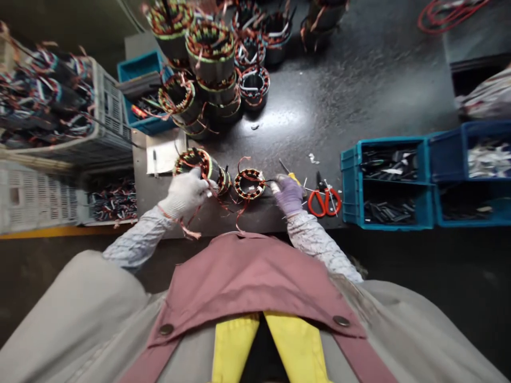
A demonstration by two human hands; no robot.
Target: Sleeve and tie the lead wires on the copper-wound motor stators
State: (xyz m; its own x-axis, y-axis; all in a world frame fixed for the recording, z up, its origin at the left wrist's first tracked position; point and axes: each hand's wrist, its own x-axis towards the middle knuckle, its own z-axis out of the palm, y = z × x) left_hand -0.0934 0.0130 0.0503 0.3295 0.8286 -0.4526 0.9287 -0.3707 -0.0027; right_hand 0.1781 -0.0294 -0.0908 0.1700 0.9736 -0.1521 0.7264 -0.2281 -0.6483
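The wound ring (261, 187) is sitting on the worktop (343, 101) between the two hands, just to the left of the purple-gloved right hand (288, 197), which is being the nearer of the two. Its open face is pointing upward, so its axis is running up from the worktop, while a dark lead (270, 180) is stretching sideways from its rim straight to the right hand's fingertips. Those fingertips are pressing together and appear to be pinching that lead. On the other side, the white-gloved left hand (186, 194) is touching a taller wound core (214, 169) that is standing or leaning just beyond its fingers, the wound ring lying farther off to its right. The left fingers are bending in among reddish leads (194, 215); whether they are pinching any of them, I cannot tell. The core's body is slanting across the view toward the wound ring, its lower end coming between that hand and the ring. A yellow-handled tool (293, 176) is lying just beyond the right hand, and red-handled scissors (321, 192) are resting just to its right.
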